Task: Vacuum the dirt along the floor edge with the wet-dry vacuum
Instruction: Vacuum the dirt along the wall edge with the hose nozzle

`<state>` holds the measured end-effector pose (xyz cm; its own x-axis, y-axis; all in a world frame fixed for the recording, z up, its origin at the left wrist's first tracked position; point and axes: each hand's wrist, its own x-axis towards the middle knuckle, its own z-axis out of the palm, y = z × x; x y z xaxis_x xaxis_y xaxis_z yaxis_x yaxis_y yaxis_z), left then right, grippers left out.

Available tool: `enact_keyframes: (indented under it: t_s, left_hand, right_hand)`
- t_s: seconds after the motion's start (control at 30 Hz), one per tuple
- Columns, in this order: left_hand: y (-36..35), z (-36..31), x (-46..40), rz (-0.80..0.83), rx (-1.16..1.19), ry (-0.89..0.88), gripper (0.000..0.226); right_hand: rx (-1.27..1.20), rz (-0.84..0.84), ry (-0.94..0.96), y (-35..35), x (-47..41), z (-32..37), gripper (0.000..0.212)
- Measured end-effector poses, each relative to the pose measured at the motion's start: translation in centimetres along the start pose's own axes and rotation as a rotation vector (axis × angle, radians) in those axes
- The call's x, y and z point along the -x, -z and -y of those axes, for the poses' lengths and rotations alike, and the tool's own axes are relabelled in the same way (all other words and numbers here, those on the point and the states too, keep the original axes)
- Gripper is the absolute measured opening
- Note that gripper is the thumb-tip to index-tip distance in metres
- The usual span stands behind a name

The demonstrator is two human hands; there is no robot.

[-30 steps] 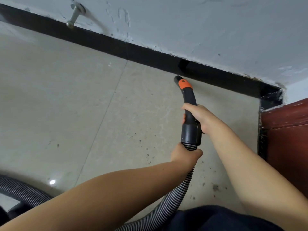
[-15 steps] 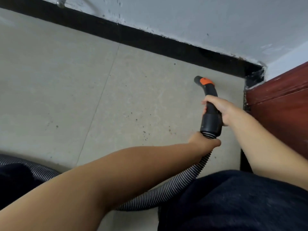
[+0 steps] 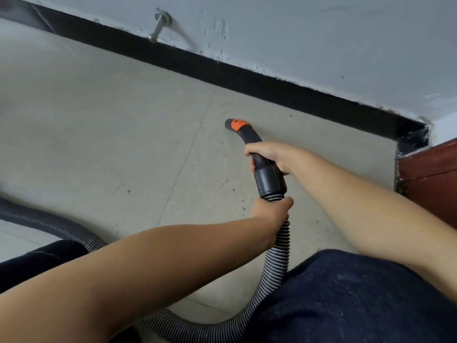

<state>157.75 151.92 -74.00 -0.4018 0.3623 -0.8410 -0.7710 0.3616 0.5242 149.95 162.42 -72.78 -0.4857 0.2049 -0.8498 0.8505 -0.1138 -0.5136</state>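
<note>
The vacuum nozzle [image 3: 238, 126] is being held low over the tile floor [image 3: 99, 120], its mouth pointing far and left, short of the black skirting [image 3: 272, 85]. Its long axis is running from near-right to far-left. The curved handle is being gripped by the right hand [image 3: 269, 154], the nearer one to the tip; the ribbed hose [image 3: 279, 243] is being clasped just behind by the left hand [image 3: 270, 209]. Dirt specks [image 3: 243, 200] are lying right of and nearer than the tip, so a pull back right is judged likely.
</note>
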Motion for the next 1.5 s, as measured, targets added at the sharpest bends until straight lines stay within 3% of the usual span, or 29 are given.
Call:
enact_keyframes:
  t_s: [0.27,0.43,0.63,1.0,1.3,1.5]
  left_hand:
    - [-0.8,-5.2,2.2,0.061,-0.026,-0.112,0.013]
    - [0.6,-10.6,10.1,0.092,-0.097,-0.165,0.012]
    - [3.1,-19.2,21.2,0.002,-0.09,-0.188,0.013]
    - [11.4,-32.6,46.2,-0.098,-0.028,-0.298,0.02]
    - [22.1,-35.2,62.0,-0.45,0.168,-0.465,0.016]
    - [33.1,-34.3,67.8,-0.572,0.234,-0.597,0.019]
  right_hand:
    - [-0.101,-0.113,0.133,3.1,2.4,4.8,0.013]
    - [-0.071,-0.182,0.228,2.1,10.9,10.6,0.01]
    - [0.052,-0.159,0.352,-1.2,23.3,21.1,0.01]
    - [0.128,0.132,0.627,-10.3,47.6,38.3,0.008]
    - [0.258,0.49,0.839,-24.7,61.6,46.1,0.013]
    - [0.249,0.602,0.823,-37.4,64.4,49.2,0.007]
